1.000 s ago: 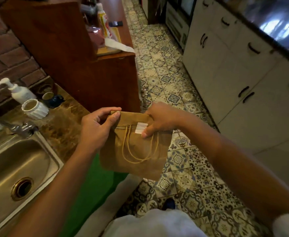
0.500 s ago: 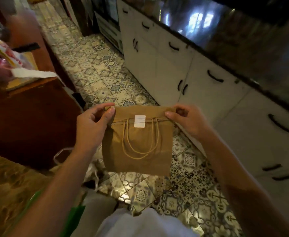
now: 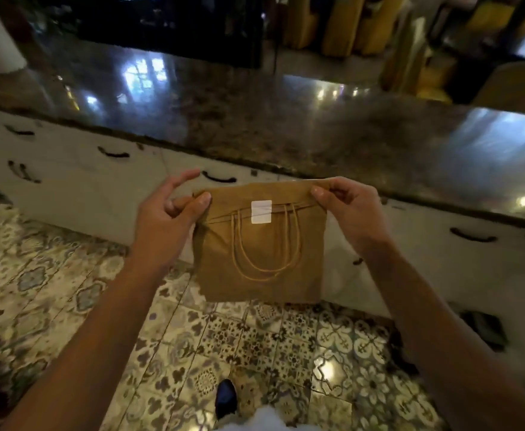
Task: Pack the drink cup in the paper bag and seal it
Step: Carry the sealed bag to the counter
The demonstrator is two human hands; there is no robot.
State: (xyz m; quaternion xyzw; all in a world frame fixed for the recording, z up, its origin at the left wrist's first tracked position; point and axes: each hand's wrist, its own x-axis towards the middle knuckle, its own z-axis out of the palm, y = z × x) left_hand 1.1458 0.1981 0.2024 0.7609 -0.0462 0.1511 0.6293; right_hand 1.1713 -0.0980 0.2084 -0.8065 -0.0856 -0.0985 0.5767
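Note:
A brown paper bag (image 3: pixel 261 262) hangs in the air between my hands, above the tiled floor. Its top is folded over and a white sticker (image 3: pixel 261 211) holds the flap down over the two cord handles (image 3: pixel 265 250). My left hand (image 3: pixel 171 219) pinches the bag's upper left corner between thumb and fingers, with the index finger lifted. At the upper right corner my right hand (image 3: pixel 346 206) pinches the fold. The drink cup is not visible; the bag hides whatever it holds.
A dark polished stone counter (image 3: pixel 286 126) runs across in front of me, just beyond the bag. White cabinet doors with black handles (image 3: pixel 105 188) stand beneath it. Patterned floor tiles (image 3: pixel 255 353) lie below, and my shoe toe (image 3: pixel 225 396) shows at the bottom.
I have turned from the sink side to face the opposite counter, carrying the bag along. My right hand shifted from pressing the sticker to pinching the upper right corner.

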